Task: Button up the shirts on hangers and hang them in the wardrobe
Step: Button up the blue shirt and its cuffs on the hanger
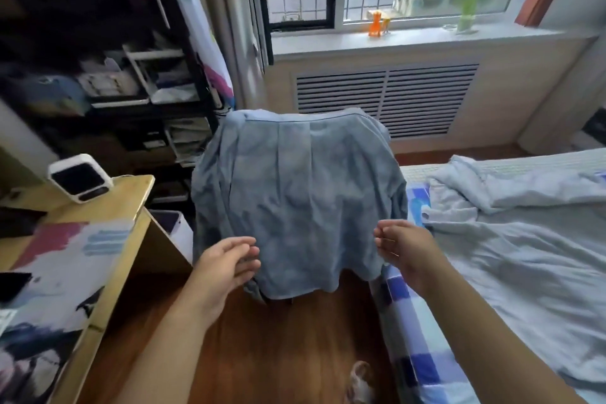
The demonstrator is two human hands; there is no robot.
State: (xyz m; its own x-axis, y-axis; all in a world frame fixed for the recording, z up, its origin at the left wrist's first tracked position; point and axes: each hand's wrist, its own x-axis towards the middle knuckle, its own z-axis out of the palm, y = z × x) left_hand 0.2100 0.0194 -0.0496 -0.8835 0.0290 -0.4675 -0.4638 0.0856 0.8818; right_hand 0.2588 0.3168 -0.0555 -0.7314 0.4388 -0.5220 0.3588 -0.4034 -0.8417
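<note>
1. The blue shirt point(300, 197) hangs in mid-air at the centre of the view, its back facing the camera; its top edge sits level with the radiator grille point(387, 98) behind it; what carries it is hidden.
2. The left hand point(226, 267) is at the shirt's lower left edge; its grip is loosely apart, fingertips touching the cloth, not clamped on it.
3. The right hand point(405, 248) is at the lower right edge; fingers are curled and close together just beside the fabric; I cannot tell whether they pinch it.
4. The hem drops below and between both hands, above the wooden floor point(278, 348).
5. The bed point(511, 256) lies right; the worktop point(108, 259) stands left.
</note>
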